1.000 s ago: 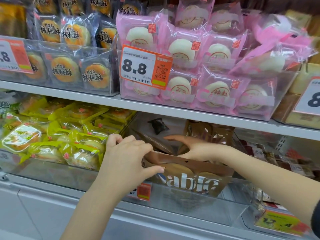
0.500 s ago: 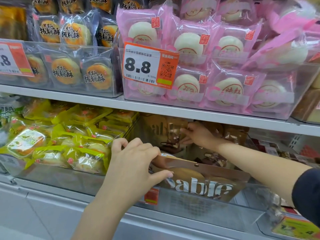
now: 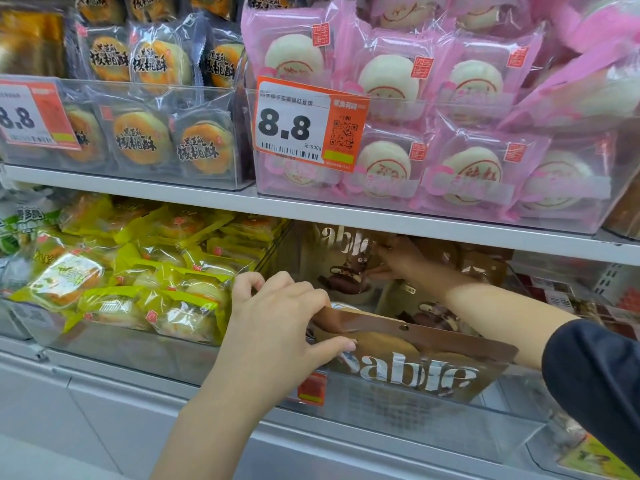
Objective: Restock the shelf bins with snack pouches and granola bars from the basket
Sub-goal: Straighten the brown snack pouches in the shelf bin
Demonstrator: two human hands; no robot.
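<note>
A brown "Sable" snack pouch [image 3: 408, 362] stands upright at the front of the clear shelf bin [image 3: 398, 424] on the lower shelf. My left hand [image 3: 277, 323] pinches its top left corner, thumb in front and fingers curled behind. Deeper in the same bin, my right hand [image 3: 398, 259] grips another "Sable" pouch [image 3: 343, 261] that stands at the back, showing a small brown cartoon figure. More brown pouches lie between the two, partly hidden by my right forearm. The basket is out of view.
A bin of yellow-wrapped pastries [image 3: 145, 271] sits left of the brown pouches. On the upper shelf [image 3: 346, 213] are bins of pink-wrapped buns [image 3: 450, 161] and dark-wrapped walnut cakes [image 3: 145, 133], with 8.8 price tags [image 3: 308, 126]. The upper shelf edge hangs just above my right hand.
My right hand has reached from the front pouch to the back of the bin and taken hold of the rear pouch. My left hand has stayed on the front pouch's corner.
</note>
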